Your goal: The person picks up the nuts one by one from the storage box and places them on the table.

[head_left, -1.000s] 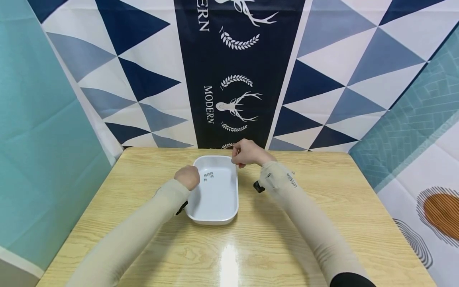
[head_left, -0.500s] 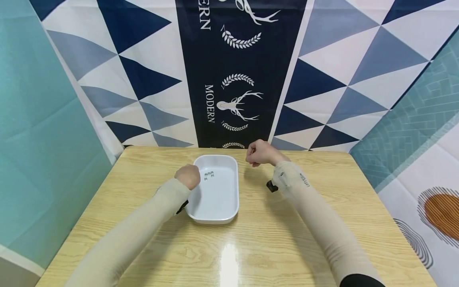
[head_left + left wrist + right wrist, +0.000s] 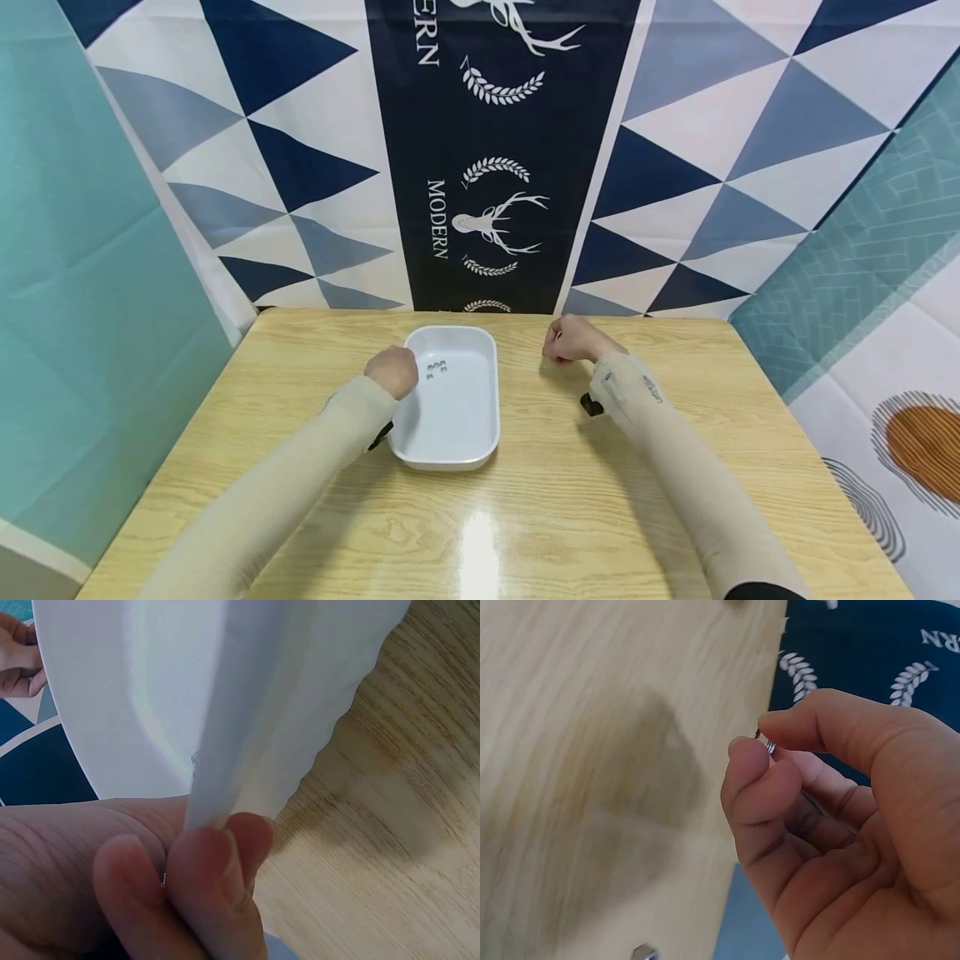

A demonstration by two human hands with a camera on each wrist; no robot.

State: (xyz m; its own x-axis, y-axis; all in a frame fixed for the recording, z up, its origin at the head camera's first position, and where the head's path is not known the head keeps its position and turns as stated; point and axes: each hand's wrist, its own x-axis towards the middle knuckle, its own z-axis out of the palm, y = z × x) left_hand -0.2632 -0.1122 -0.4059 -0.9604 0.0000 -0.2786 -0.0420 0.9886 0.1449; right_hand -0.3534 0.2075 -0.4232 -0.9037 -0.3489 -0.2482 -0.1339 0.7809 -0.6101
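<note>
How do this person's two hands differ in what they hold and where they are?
The left hand grips the rim of the white tray, while the right hand pinches a small metallic piece. The left hand is at the tray; the right hand is apart from it, over the table. Both have curled fingers.

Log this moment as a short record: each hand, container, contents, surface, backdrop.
Left hand: pinches the left rim of the white rounded-rectangular tray
Right hand: right of the tray, pinching a tiny silver metal piece, mostly hidden by the fingers
Container: the tray, upright
Contents: a few small shiny silver pieces toward the tray's far end, too small to identify
Surface: pale yellow wood-grain table
Backdrop: blue-and-white triangle-patterned sheet behind the table
</note>
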